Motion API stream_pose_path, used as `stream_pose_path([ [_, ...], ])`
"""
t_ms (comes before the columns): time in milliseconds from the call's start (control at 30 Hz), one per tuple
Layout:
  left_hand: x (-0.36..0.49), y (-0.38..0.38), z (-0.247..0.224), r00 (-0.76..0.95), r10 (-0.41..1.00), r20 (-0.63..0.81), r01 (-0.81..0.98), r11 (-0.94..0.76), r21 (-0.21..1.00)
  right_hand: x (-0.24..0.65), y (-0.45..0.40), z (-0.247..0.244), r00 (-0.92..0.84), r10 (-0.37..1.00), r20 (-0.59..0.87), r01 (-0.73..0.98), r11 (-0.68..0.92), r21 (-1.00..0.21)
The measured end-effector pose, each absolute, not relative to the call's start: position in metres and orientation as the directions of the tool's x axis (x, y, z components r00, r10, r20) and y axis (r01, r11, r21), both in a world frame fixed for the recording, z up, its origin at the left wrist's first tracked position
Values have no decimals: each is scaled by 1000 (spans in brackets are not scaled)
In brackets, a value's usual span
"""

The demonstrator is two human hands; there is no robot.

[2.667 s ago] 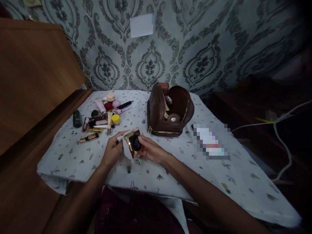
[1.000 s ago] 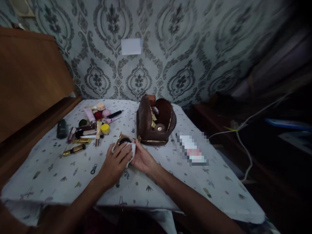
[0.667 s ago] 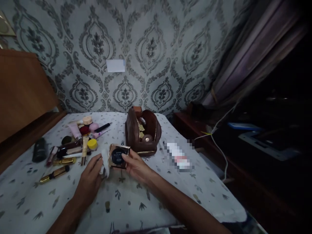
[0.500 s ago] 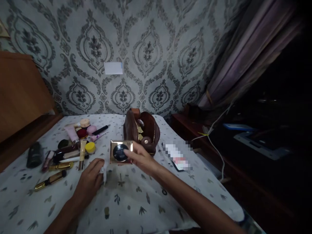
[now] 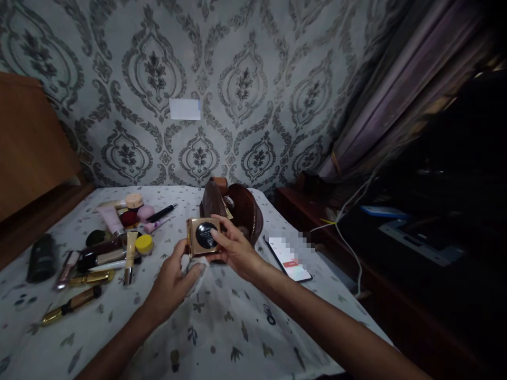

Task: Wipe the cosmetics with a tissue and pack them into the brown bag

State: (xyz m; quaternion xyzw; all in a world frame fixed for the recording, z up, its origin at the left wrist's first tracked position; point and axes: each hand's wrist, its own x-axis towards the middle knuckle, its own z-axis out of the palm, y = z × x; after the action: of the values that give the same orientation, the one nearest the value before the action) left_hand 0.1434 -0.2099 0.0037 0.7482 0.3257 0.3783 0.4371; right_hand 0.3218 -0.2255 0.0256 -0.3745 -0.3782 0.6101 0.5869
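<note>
My right hand (image 5: 241,250) grips a gold square compact (image 5: 193,230) by its right side, thumb on the round black label. My left hand (image 5: 168,285) is closed on a crumpled white wipe (image 5: 198,277), with its fingers at the compact's lower left edge. Just behind the compact stands a brown cosmetic bag (image 5: 214,198), unzipped, partly hidden by the compact and my right hand. Some small items show inside it.
Many cosmetics lie at the left, among them a yellow-lidded jar (image 5: 144,244), a lilac tube (image 5: 110,219), a black pen-like stick (image 5: 163,212) and a dark bottle (image 5: 41,258). A lit phone (image 5: 295,269) lies at the right, near a white cable (image 5: 359,264).
My left hand has moved right and up to the compact, bringing the wipe to its edge. The compact has shifted slightly right and up in my right hand.
</note>
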Motion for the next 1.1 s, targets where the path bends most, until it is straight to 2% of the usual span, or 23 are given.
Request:
stream_pose_path([
  [133,150,-211,4,454,836,309,221,-442,870,318,-225,29,42,999,-18,-328,-3,-945],
  [300,165,-205,19,390,797,462,210,-565,798,321,-227,60,-35,999,-39,-199,-45,-979],
  [500,185,-189,41,473,729,494,91,-598,796,329,-220,89,111,988,107,-21,110,-994],
  [600,187,-181,42,495,737,460,91,-571,816,344,-207,99,102,991,81,-130,94,-987],
  [700,183,-176,34,488,756,437,150,-565,811,368,-192,109,23,999,-38,-358,-27,-933],
  [767,178,-174,25,489,743,457,164,-593,788,384,-182,114,-21,998,-64,-489,-66,-870],
  [867,170,-172,9,521,722,455,188,-617,764,401,-170,115,-35,997,-67,-525,-76,-848],
  [1000,165,-169,-15,559,726,402,246,-608,755,405,-150,108,20,991,-135,-299,-123,-946],
  [1067,165,-167,-27,566,735,374,271,-594,757,405,-138,102,113,980,-165,-9,-165,-986],
  [1100,164,-166,-34,567,739,364,281,-588,758,405,-132,99,173,971,-164,161,-192,-968],
])
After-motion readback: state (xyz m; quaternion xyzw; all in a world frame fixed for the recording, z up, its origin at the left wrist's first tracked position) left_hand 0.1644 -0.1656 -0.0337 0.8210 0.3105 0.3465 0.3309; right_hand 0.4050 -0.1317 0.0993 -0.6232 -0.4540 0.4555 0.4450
